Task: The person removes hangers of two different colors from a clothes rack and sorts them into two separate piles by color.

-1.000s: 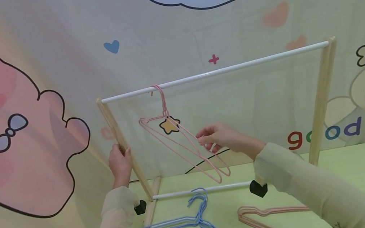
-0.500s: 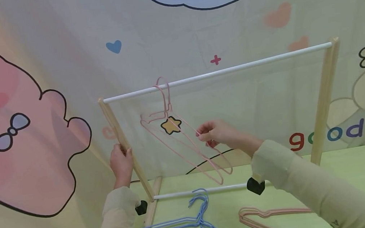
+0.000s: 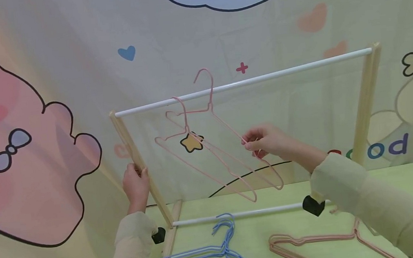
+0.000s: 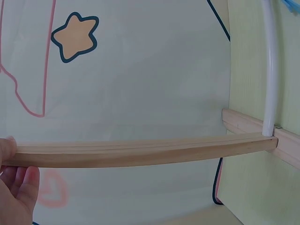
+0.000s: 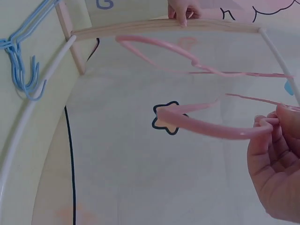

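My right hand (image 3: pixel 266 140) pinches one sloping arm of a pink clothes hanger (image 3: pixel 225 123). The hook of this hanger stands above the white top rail (image 3: pixel 282 72), off it. To its left, a second pink hanger (image 3: pixel 179 158) hangs from the rail by its hook. At the left side of the rack, my left hand (image 3: pixel 136 186) grips the wooden upright (image 3: pixel 156 192). In the left wrist view, thumb and fingers close around that wooden bar (image 4: pixel 117 153). The right wrist view has the held hanger between thumb and fingertips of my right hand (image 5: pixel 276 164).
Blue hangers (image 3: pixel 217 249) lie stacked on the pale green table (image 3: pixel 400 194), in front of the lower white rail (image 3: pixel 258 211). More pink hangers (image 3: pixel 312 239) lie to their right, partly under my right sleeve. A printed cloth backdrop (image 3: pixel 276 37) stands behind the rack.
Both pink hangers hung together on the rail a second ago. My right hand has lifted one off, up and to the right. The left hand stays on the upright.
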{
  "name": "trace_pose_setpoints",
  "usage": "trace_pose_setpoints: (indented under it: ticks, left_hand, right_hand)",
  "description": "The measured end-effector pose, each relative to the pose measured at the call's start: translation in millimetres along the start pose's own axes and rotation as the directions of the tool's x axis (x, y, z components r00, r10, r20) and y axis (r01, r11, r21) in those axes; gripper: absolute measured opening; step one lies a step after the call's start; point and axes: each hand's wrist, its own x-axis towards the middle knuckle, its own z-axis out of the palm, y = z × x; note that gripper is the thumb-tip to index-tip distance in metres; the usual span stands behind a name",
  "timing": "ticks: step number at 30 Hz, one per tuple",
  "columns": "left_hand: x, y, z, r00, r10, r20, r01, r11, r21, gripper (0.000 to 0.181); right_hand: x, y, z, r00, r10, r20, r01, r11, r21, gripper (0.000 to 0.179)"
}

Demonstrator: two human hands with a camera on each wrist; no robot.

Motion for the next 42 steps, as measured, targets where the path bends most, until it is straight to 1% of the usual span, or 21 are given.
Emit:
trace_pose_setpoints:
  ticks: [5,12,17,22,27,29,31,33,34,39,42]
  left_hand:
    - [-0.7,-1.2,-1.0,1.0,0.016,-0.015,-0.016,1.0,-0.003,0.02]
    - [-1.2,-1.7,-1.8,1.0,0.022,-0.018,-0.022,1.0,0.005,0.02]
    - [-2.0,-1.2,-2.3,0.999,0.028,-0.021,-0.027,1.0,0.009,0.02]
    - [-2.0,-0.2,-2.1,1.0,0.026,-0.015,-0.026,1.0,0.015,0.021]
    - [-1.5,0.2,-2.1,1.0,0.016,-0.004,-0.016,1.0,0.012,0.021]
    - [-1.2,0.1,-2.1,1.0,0.013,-0.001,-0.013,1.0,0.012,0.021]
    - [-1.3,0.3,-1.9,1.0,0.012,0.0,-0.012,1.0,0.011,0.021]
    - [-1.4,0.5,-1.8,1.0,0.01,0.001,-0.01,1.0,0.009,0.021]
    - [-1.5,0.6,-1.5,1.0,0.011,0.001,-0.011,1.0,0.008,0.021]
    - [-1.9,1.3,-0.7,1.0,0.002,0.005,-0.002,1.0,0.004,0.021]
    - [-1.6,2.0,-0.6,1.0,-0.001,0.007,0.001,1.0,0.006,0.021]
  right_hand:
    - [-16.3,12.2,-17.4,1.0,0.003,0.002,-0.003,1.0,0.008,0.017]
    - [-30.4,27.1,-35.9,1.0,0.011,-0.01,-0.011,1.0,0.016,0.014]
    - [-46.6,38.5,-46.7,0.999,0.024,-0.029,-0.024,1.0,0.003,0.012]
    - [-63.3,53.1,-58.5,0.999,0.036,-0.03,-0.036,0.999,-0.021,0.015]
    - [-71.7,61.7,-69.5,0.995,0.069,-0.069,-0.071,0.997,-0.026,0.016]
    - [-74.8,62.0,-74.4,0.993,0.075,-0.086,-0.077,0.997,-0.017,0.011]
    - [-78.2,61.4,-79.5,0.992,0.064,-0.105,-0.065,0.998,-0.012,0.011]
    - [-81.8,60.6,-84.6,0.992,0.048,-0.12,-0.049,0.999,-0.005,0.019]
    - [-83.4,60.9,-87.1,0.992,0.03,-0.123,-0.03,1.0,0.002,0.023]
    - [-94.6,67.4,-96.2,0.991,-0.05,-0.125,0.049,0.999,-0.012,0.029]
    - [-104.5,76.5,-100.1,0.992,-0.052,-0.117,0.046,0.998,-0.051,0.03]
